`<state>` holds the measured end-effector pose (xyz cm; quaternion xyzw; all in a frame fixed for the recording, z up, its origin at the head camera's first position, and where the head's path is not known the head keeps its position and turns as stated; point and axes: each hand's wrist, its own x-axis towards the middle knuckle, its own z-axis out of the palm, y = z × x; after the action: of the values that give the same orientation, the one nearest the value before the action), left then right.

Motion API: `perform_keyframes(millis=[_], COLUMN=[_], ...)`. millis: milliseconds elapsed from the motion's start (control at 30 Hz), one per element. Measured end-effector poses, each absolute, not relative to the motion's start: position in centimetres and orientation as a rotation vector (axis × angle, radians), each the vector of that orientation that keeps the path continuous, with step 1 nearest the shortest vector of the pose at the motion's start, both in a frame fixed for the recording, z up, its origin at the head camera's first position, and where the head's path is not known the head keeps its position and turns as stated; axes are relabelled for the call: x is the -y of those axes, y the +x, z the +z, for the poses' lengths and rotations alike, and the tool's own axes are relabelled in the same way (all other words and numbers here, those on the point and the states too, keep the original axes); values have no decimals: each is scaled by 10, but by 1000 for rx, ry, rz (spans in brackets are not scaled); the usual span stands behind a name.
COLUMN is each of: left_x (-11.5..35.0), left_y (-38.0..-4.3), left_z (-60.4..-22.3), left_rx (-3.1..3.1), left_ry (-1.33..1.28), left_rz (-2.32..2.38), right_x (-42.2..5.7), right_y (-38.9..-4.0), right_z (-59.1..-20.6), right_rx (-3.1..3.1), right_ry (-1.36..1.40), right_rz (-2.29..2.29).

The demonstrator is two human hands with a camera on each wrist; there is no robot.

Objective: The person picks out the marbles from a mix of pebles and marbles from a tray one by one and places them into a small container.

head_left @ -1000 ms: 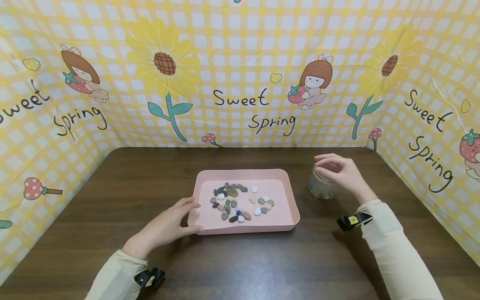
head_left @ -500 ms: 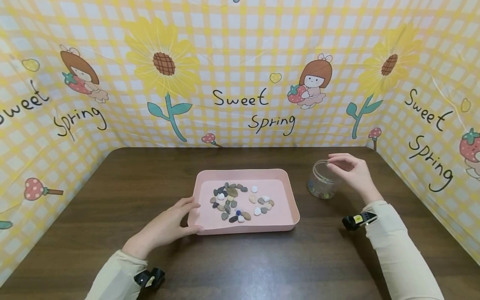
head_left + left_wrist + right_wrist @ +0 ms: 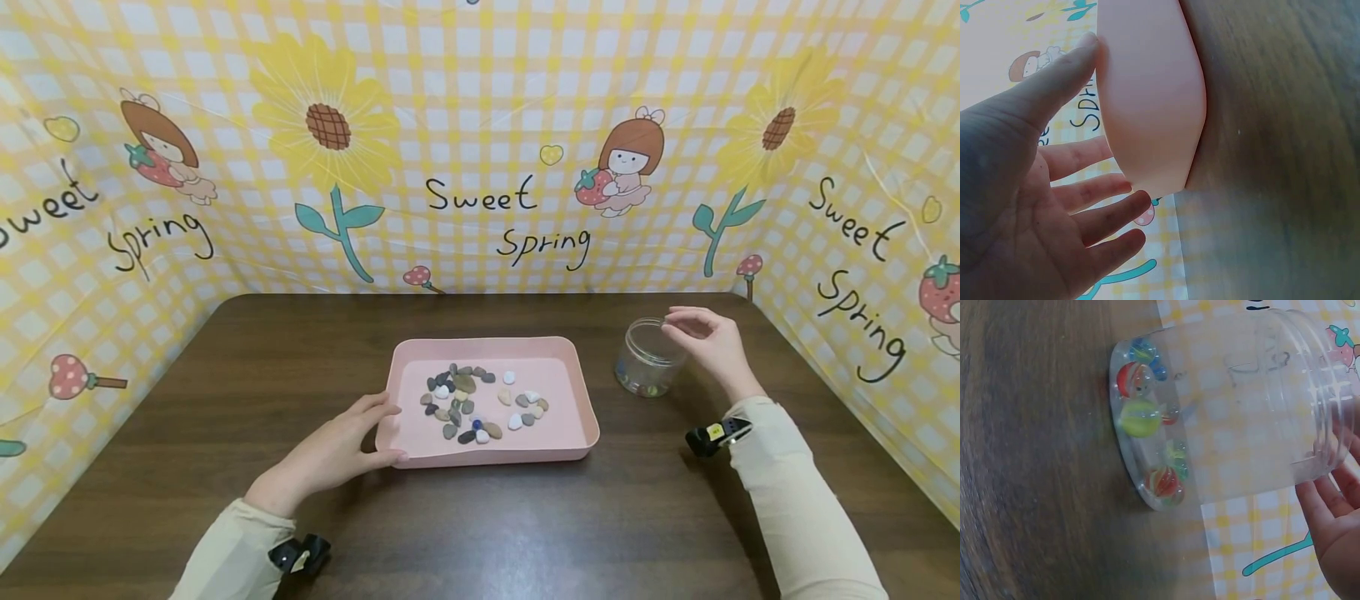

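Observation:
In the head view, my left hand (image 3: 330, 454) rests at the left end of a shallow pink tray (image 3: 489, 457). Its thumb touches the tray's near side. Seen from the left wrist, that hand's fingers are spread and mostly straight, some touching the tray wall (image 3: 1154, 94). My right hand (image 3: 712, 348) is at the rim of a clear lidless jar (image 3: 651, 357), thumb and fingers slightly bent and apart, nothing visible between them. Whether it touches the rim is unclear. Several coloured glass marbles (image 3: 1141, 419) lie on the jar's bottom in the right wrist view.
Grey, white and tan pebbles (image 3: 457, 387) lie in curved rows in the tray, with one blue marble (image 3: 477, 425) among them. Dark wooden tabletop (image 3: 480, 533) surrounds tray and jar. A yellow checked cloth (image 3: 480, 108) hangs behind and at both sides.
My right hand has moved right from over the jar's mouth to its right rim. Left hand, tray and pebbles have stayed put.

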<state>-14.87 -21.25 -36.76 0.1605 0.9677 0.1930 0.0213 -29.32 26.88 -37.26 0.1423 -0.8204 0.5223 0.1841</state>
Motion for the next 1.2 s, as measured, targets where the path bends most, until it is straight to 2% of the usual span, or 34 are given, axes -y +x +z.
perform_keyframes(millis=[500,733,1200], left_x=[213,213,213], left_y=[-149,-148,-146], left_z=[-366,-366,-366], left_rx=[-2998,-2991,-2995], left_ry=[491,499,507], left_rz=[602,598,610], right_x=[-267,-253,-190], right_y=[-293,-289,-273], right_z=[-370,-356,-322], right_rx=[2408,2344,2344], right_ry=[293,399,724], right_rz=[1406,1410,1574])
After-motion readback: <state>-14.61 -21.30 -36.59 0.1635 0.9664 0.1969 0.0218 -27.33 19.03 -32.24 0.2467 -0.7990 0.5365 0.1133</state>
